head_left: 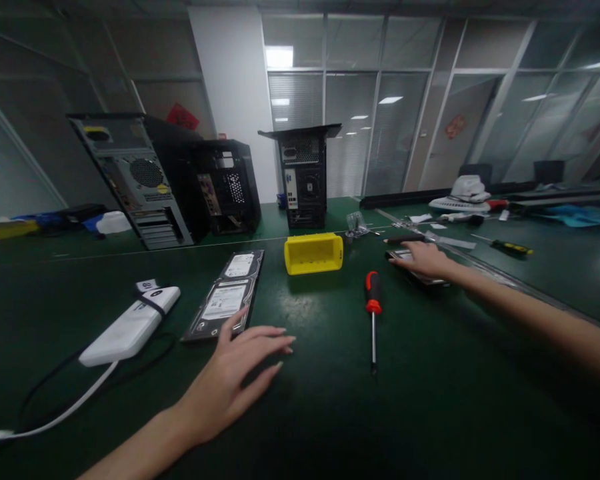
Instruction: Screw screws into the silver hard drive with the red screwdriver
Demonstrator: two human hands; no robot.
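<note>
Two hard drives [226,298] — dark grey, white-labelled — lie end-to-end.

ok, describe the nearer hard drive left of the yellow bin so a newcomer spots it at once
On the green table, find the yellow bin in the middle. Left of it, two hard drives lie in a row; take the nearer drive, which the left hand partly overlaps in this view, unlike the farther drive.

A flat device [429,281] is partly covered by the right hand [428,260] on a green table [320,413], while the left hand [230,377] is held near two hard drives [225,300] and a screwdriver [373,305] is seen between the hands.
</note>
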